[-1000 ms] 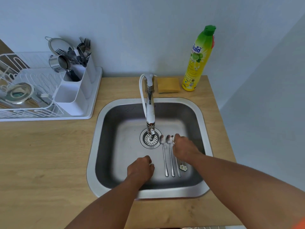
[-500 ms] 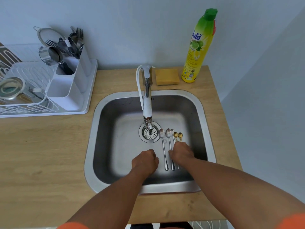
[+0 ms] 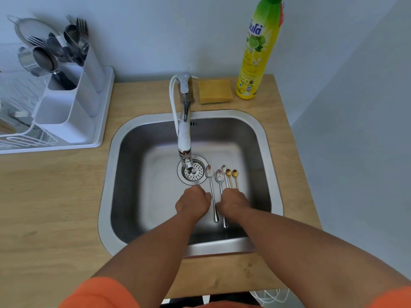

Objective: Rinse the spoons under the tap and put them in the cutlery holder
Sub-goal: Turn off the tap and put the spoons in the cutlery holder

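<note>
Several spoons lie side by side on the floor of the steel sink (image 3: 264, 138), bowls toward the drain: two long silver spoons (image 3: 211, 187) (image 3: 220, 181), a short silver spoon (image 3: 224, 168) and two gold spoons (image 3: 228, 174) (image 3: 235, 174). My left hand (image 3: 193, 204) rests curled as a fist just left of the long spoons, holding nothing. My right hand (image 3: 233, 204) is curled over the handles of the shorter spoons; whether it grips them is hidden. The tap (image 3: 184, 134) reaches over the drain, with no water visible. The white cutlery holder (image 3: 66, 112) stands at the left.
A white dish rack tray (image 3: 104, 112) carries the holder, which has forks, spoons and a metal cup in its rear compartments. A yellow sponge (image 3: 215, 91) and a green-yellow dish soap bottle (image 3: 258, 52) stand behind the sink. The wooden counter (image 3: 55, 207) surrounds the sink.
My right hand has drawn back along the spoon handles, uncovering the gold spoon bowls. The left hand shifted slightly toward the drain. The camera has moved closer and tilted down.
</note>
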Demonstrator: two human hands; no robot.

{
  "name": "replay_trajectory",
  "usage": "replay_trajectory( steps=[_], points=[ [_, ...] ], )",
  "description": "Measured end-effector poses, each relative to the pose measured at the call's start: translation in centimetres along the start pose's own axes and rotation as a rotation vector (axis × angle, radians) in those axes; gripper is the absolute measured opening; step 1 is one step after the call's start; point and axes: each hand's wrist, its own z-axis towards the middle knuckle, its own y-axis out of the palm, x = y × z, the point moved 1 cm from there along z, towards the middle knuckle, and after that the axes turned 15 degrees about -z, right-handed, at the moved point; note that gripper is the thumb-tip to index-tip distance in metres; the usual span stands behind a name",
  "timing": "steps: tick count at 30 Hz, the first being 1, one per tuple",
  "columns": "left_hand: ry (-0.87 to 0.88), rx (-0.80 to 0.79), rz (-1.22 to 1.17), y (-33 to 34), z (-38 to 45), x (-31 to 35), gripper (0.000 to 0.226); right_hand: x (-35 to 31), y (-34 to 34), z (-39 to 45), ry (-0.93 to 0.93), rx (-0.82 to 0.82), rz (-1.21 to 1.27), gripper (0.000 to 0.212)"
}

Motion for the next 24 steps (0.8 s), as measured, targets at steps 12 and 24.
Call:
replay_trajectory(
  steps=[12, 24],
  points=[
    [-0.083, -0.007, 0.033, 1.8, 1.8, 1.5, 0.037, 1.0, -0.3, 0.3, -0.108, -0.062, 0.05, 0.028],
    [-0.144, -0.024, -0.012, 1.9, 0.8, -0.2, 0.026, 1.1, -1.2, 0.8, -0.13, -0.055, 0.171, 0.021]
  ],
)
